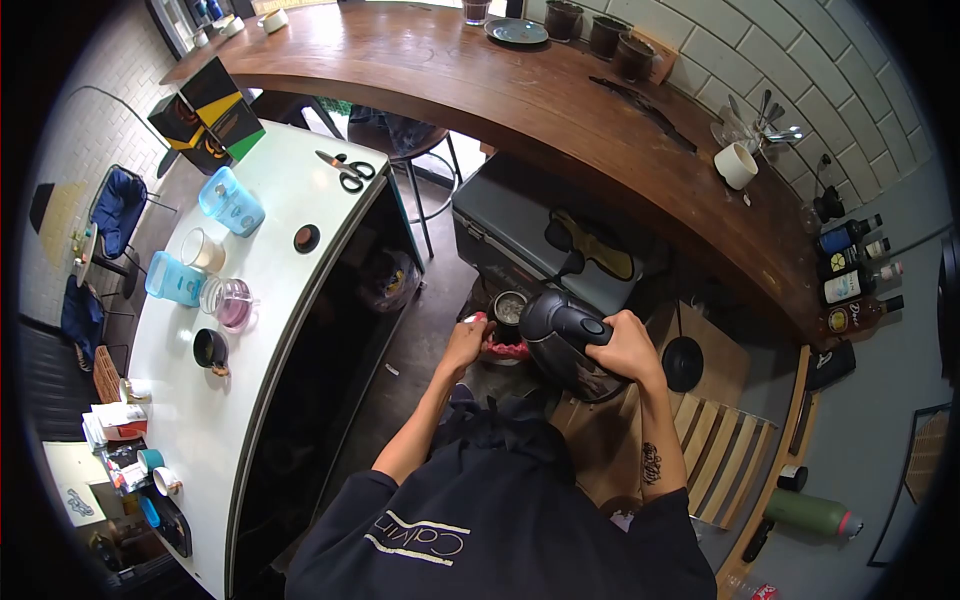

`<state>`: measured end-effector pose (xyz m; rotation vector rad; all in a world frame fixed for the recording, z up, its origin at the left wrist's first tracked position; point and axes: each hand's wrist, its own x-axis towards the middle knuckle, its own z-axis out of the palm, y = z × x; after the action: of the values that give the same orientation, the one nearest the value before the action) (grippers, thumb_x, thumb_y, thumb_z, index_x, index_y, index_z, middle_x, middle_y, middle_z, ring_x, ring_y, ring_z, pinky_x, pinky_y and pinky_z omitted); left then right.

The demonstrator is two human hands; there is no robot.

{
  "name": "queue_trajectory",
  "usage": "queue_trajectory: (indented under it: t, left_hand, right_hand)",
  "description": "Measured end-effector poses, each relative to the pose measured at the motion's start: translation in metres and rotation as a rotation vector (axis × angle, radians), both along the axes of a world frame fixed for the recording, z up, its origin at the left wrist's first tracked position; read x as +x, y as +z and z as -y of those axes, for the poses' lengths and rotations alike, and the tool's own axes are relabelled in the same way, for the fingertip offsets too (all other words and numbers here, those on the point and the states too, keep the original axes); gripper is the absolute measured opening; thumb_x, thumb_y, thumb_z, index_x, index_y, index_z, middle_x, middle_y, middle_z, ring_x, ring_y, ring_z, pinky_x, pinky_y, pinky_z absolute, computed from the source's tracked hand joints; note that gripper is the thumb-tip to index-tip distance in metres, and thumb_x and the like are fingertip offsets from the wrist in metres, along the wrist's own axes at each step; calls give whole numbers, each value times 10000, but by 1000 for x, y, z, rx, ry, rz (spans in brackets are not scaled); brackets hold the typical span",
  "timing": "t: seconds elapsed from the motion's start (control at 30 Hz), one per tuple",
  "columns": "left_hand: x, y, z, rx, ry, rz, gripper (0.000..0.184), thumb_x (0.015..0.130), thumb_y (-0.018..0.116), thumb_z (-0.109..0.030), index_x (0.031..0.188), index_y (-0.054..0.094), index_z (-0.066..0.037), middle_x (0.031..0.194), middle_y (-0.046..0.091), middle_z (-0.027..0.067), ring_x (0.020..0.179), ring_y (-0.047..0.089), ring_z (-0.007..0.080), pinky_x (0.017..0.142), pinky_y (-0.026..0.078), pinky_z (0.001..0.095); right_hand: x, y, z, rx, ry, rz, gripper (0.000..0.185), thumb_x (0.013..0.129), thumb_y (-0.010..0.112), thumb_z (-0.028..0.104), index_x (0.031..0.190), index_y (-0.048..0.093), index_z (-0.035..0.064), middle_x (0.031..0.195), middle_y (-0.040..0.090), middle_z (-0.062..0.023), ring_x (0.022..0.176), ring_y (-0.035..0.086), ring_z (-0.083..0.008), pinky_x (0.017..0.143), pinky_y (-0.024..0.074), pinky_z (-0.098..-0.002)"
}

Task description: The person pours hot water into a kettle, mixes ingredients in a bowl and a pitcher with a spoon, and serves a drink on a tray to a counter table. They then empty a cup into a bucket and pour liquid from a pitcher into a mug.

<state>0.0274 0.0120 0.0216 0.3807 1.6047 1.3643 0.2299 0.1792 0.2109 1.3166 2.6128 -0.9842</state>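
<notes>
My right hand (625, 350) is wrapped round the handle of a black electric kettle (562, 340), which is tilted toward the left. Close to the kettle's front end is a small round metal-looking cup (510, 307) with pale, greyish contents. I cannot tell whether water is flowing. My left hand (467, 343) is closed at the edge of a red thing (505, 350) just below the cup; its kind is hidden by the fingers and kettle.
Behind the kettle stands a grey cooler box (520, 220) with a black-and-yellow item (600, 248) on its lid. A white counter (270, 230) on the left bears scissors (347, 170), blue containers (232, 200) and a glass jar (228, 303). A curved wooden bar (450, 65) spans the back; wooden slats (705, 445) lie right.
</notes>
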Motion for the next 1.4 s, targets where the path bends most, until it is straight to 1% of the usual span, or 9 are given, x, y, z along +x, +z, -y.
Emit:
queue_trajectory:
  t: [0.07,0.2,0.27,0.6,0.8,0.87,1.0,1.07,1.4]
  left_hand:
    - [0,4,-2,-41,-20,31,434,1036,480,-327,837,683,1,666,571,-8,555,475,64,538,351,264]
    - [10,9,-10,-54,-9,24,432,1034,480,-318,826,679,4,663,571,-4,561,474,71,547,356,270]
    - [14,-2,-14,-13,-10,-13,411,1044,459,-348,909,694,-39,605,454,-37,478,335,50,449,215,260]
    - [43,-2,-29,-13,-28,-3,402,1044,466,-366,852,657,-68,607,454,-41,475,327,51,445,209,262]
    - [61,6,-38,-53,-38,27,410,1044,468,-383,838,653,-80,609,471,-34,478,345,49,444,219,255]
    - [65,4,-41,-73,-43,30,446,1046,486,-386,871,696,-33,620,490,-48,536,425,51,497,300,245]
    - [75,7,-45,-65,-52,42,446,1046,490,-386,835,678,-40,618,489,-48,537,429,47,495,299,237]
    - [79,9,-47,-51,-39,57,444,1045,493,-388,809,664,-53,622,491,-44,534,422,47,493,291,239]
    - [84,7,-60,-14,-77,66,440,1044,491,-416,802,626,-74,604,472,-53,470,348,32,444,217,230]
  right_hand:
    - [2,9,-1,-49,-9,32,355,624,741,182,886,737,-57,864,696,-284,925,697,-402,869,530,-416]
    - [11,12,-5,-52,-10,23,321,620,734,173,853,737,-48,803,689,-274,870,701,-401,833,537,-421]
    - [18,4,-8,58,14,-25,299,615,725,168,827,730,-43,760,673,-273,830,703,-402,796,540,-428]
    - [45,9,-21,89,34,-7,331,619,736,176,850,737,-61,827,685,-286,896,689,-417,851,534,-438]
    - [57,22,-27,-63,28,58,303,630,730,153,855,738,-50,868,689,-295,919,676,-428,867,523,-465]
    - [66,10,-28,61,30,-48,273,628,728,147,820,732,-47,828,683,-289,874,678,-430,834,526,-473]
    - [78,1,-35,110,21,-94,252,624,728,144,790,729,-46,773,673,-278,822,680,-428,812,531,-467]
    - [82,1,-40,114,34,-163,224,610,708,131,717,677,-63,625,598,-252,617,658,-388,642,519,-394]
    - [102,-8,-52,123,0,-223,212,620,701,131,717,675,-56,634,604,-247,623,668,-380,632,515,-393]
